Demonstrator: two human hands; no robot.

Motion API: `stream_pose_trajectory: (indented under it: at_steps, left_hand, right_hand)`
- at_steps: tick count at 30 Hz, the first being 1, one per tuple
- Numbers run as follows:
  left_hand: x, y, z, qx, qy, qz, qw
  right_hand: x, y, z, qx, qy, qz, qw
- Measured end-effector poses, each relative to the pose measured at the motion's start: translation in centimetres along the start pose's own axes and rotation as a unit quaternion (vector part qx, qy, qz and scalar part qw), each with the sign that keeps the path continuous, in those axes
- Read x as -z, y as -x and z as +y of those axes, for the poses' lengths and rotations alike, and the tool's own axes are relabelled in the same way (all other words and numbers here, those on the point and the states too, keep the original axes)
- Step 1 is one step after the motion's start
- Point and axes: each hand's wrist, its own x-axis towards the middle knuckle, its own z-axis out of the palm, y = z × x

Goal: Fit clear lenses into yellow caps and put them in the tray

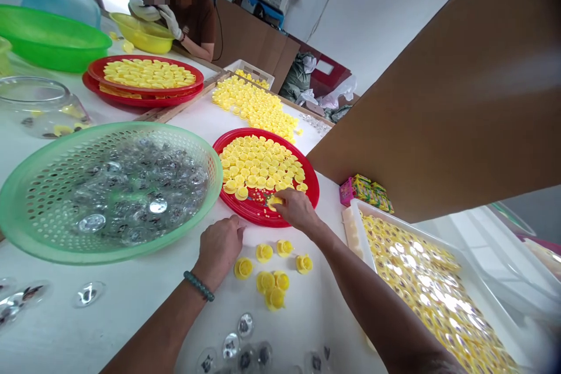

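Note:
My right hand [295, 208] reaches onto a red plate [256, 210] packed with small yellow plastic pieces, and its fingers pinch one yellow piece [274, 201] at the plate's near edge. My left hand [219, 248], with a green bead bracelet on the wrist, rests knuckles-up on the white table beside the plate; its fingers are curled and I cannot see what they hold. Several loose yellow pieces [272, 280] lie on the table between my arms.
A green perforated basket [26, 210] of clear domes sits at left. A white tray [477, 280] of finished yellow parts stands at right under a cardboard sheet [447, 99]. Stacked red plates [144, 90] and a green basin [52, 41] lie behind. A gloved person works at the far end.

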Motion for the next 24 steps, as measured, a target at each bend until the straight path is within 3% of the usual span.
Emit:
stream_pose_trajectory:
  at_steps: [4,8,15,24]
  left_hand:
    - [0.0,-0.1,-0.1,-0.006,-0.010,0.013,1.000]
    - [0.3,-0.2,-0.1,0.005,-0.005,0.012,1.000]
    - [0.2,0.0,0.0,0.004,0.008,0.002,1.000]
    - [0.1,-0.4,-0.1,0.004,-0.004,0.008,1.000]
  right_hand:
    - [-1.1,-1.2,-2.8,0.074,-0.057,-0.003,0.996]
    - [-2.5,-2.2,-3.9,0.061,-0.059,-0.018,0.996]
    - [-1.8,-1.5,-1.5,0.030,-0.097,-0.002,0.995]
    - [-3.7,-1.3,-0.2,0.031,-0.151,-0.033,0.988]
